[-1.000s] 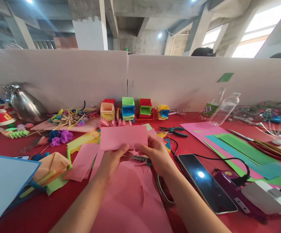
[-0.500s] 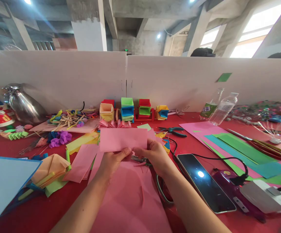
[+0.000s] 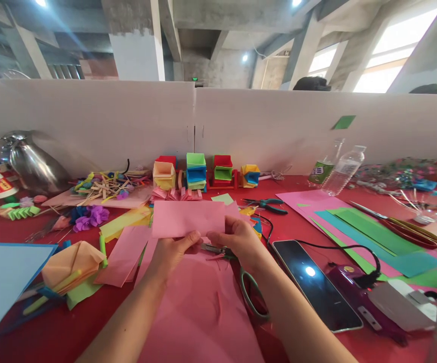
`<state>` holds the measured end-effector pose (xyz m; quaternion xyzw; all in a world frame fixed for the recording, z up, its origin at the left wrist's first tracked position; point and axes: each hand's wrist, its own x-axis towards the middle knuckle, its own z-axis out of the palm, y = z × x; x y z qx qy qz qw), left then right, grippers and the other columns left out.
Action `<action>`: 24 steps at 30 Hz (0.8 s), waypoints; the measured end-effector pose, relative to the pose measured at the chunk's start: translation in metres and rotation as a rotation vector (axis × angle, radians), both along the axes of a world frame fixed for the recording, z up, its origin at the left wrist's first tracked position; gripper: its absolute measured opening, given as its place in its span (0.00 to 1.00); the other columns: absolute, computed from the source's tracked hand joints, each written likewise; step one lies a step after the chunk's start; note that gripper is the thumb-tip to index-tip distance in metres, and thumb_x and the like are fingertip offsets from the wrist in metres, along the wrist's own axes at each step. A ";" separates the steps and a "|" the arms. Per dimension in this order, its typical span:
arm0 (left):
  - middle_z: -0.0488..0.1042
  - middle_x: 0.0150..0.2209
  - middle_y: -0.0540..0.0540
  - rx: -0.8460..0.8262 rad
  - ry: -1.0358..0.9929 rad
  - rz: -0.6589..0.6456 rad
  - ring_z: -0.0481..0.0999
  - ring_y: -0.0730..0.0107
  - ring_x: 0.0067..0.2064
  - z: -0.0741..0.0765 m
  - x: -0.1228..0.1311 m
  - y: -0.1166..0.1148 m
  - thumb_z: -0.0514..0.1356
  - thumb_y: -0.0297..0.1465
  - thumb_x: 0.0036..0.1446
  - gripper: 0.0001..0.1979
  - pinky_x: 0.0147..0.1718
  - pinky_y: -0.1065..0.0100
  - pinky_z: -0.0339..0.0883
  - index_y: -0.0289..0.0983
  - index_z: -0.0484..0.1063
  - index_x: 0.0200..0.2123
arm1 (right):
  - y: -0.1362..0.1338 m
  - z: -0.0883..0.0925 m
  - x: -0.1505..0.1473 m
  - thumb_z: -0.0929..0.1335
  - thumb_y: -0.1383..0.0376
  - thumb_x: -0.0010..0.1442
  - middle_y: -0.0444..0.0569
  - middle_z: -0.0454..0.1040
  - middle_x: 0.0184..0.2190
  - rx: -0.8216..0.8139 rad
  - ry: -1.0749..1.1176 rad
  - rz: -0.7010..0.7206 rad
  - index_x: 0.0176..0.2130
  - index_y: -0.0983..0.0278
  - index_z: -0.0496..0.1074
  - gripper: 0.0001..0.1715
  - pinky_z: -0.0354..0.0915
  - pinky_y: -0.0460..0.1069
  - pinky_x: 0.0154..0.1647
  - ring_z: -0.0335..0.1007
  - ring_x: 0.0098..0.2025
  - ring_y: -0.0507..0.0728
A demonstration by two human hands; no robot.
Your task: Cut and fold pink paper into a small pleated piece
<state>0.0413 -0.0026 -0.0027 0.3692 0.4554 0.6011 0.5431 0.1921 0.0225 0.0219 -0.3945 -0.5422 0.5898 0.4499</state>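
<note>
A rectangle of pink paper point(image 3: 188, 219) is held up in front of me, its broad side facing me. My left hand point(image 3: 175, 252) pinches its lower edge, thumb on the near side. At the lower right corner my right hand point(image 3: 241, 239) grips it between thumb and bent fingers. Beneath both hands lies a larger pink sheet point(image 3: 195, 307) with thin pink scraps on it. A pair of scissors point(image 3: 254, 292) lies under my right hand and forearm, partly hidden. More cut pink pieces point(image 3: 123, 257) rest to the left of my left hand.
Folded paper boxes point(image 3: 196, 174) stand along the white partition point(image 3: 135, 121). On the right are a phone point(image 3: 316, 282), a purple power strip point(image 3: 365, 302), coloured sheets point(image 3: 377, 232), large scissors point(image 3: 399, 224) and bottles point(image 3: 342, 171). Pliers point(image 3: 269, 204) lie behind my right hand. A metal jug point(image 3: 37, 164) stands left.
The view has shifted slightly. Both hands still hold the pink paper in nearly the same place, and more of the scissors shows beside my right hand.
</note>
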 end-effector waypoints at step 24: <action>0.73 0.22 0.48 0.150 0.199 -0.043 0.72 0.69 0.26 -0.004 -0.013 0.003 0.65 0.36 0.46 0.10 0.29 0.68 0.67 0.34 0.75 0.26 | -0.004 -0.002 -0.004 0.74 0.59 0.42 0.46 0.75 0.24 0.016 0.028 0.049 0.30 0.67 0.77 0.15 0.64 0.48 0.33 0.70 0.29 0.53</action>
